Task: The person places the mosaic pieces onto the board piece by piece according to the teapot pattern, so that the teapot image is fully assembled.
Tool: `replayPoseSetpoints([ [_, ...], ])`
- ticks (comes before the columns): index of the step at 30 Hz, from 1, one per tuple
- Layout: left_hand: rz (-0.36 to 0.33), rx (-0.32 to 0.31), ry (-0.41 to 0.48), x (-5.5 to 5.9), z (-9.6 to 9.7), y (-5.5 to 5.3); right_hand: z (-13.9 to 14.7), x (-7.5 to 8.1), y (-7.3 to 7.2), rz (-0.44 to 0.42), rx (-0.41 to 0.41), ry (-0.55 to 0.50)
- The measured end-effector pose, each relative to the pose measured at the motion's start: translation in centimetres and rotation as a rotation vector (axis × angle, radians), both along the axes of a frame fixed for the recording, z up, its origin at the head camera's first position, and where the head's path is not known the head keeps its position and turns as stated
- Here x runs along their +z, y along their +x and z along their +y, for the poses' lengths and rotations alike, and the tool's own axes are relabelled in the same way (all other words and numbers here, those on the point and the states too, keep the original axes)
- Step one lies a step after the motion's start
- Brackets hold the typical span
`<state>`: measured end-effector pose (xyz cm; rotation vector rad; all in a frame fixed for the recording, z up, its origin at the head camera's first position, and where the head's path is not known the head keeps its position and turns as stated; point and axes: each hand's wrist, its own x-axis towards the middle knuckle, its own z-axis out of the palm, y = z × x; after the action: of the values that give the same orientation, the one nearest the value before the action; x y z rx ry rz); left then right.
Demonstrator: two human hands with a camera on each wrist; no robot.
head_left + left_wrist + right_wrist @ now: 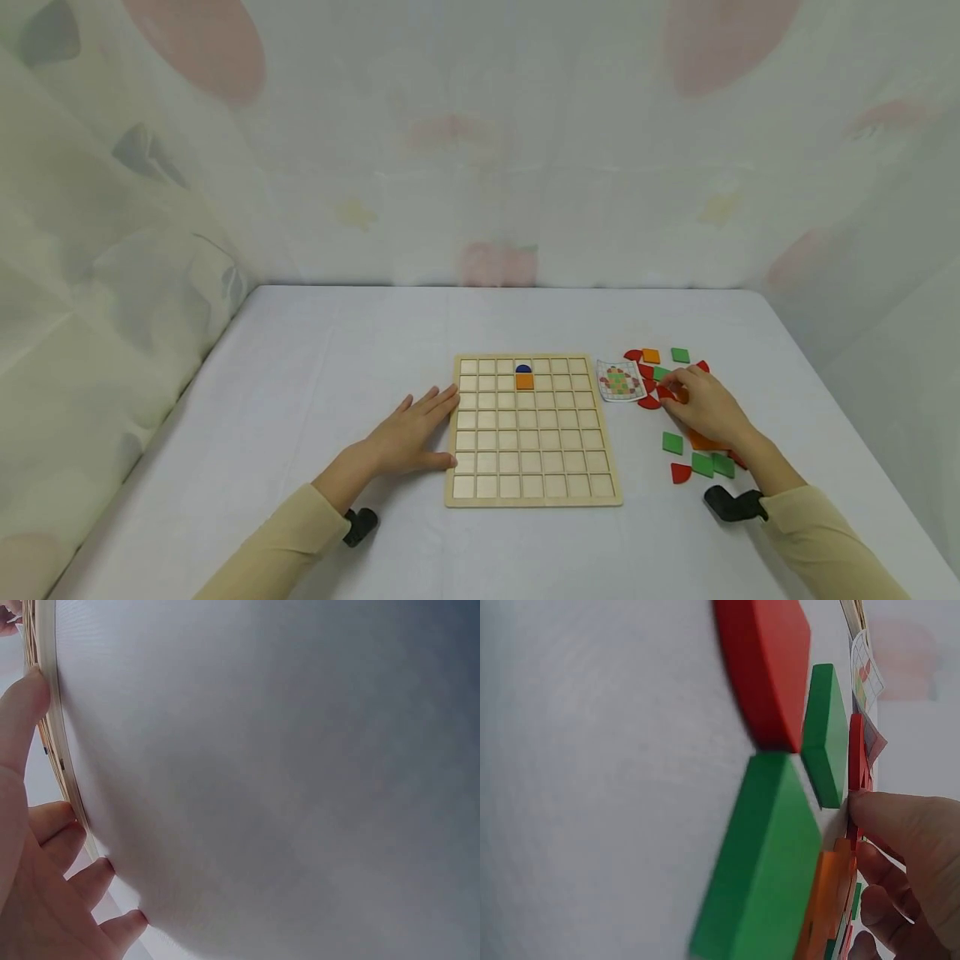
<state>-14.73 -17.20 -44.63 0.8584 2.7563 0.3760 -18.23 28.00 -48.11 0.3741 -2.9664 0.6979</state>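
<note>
My left hand (408, 437) lies with fingers spread along the left edge of a wooden grid board (525, 502). Its thumb and fingertips touch the frame, also in the left wrist view. On the board, a blue half-round piece (522, 368) sits directly above an orange square (524, 382). My right hand (707, 406) reaches into the loose pieces right of the board. Its thumb and index finger pinch a red curved piece (856, 754) among them; the other fingers curl behind. A small pattern card (621, 381) lies between board and pieces.
Green squares (672, 442), red quarter-round pieces (681, 473) and an orange square (651, 356) are scattered around the right hand. Black wrist cameras (362, 527) hang below both wrists. A patterned curtain (495, 167) stands behind the white table (337, 333).
</note>
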Motion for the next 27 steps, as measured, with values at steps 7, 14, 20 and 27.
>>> replayPoseSetpoints([
  [7,0.001,0.000,0.001,0.1,0.0,0.0,0.1,0.2,0.2,-0.008,-0.009,-0.043],
  [14,0.010,0.000,-0.007,0.0,0.0,0.0,-0.3,0.9,0.1,0.002,-0.026,-0.099],
  [20,0.010,-0.001,0.001,0.0,0.0,0.0,-1.5,1.5,-0.1,0.036,-0.021,-0.144],
  [27,0.002,0.009,0.006,-0.1,-0.1,0.1,-3.7,2.4,-0.8,0.045,0.027,-0.166],
])
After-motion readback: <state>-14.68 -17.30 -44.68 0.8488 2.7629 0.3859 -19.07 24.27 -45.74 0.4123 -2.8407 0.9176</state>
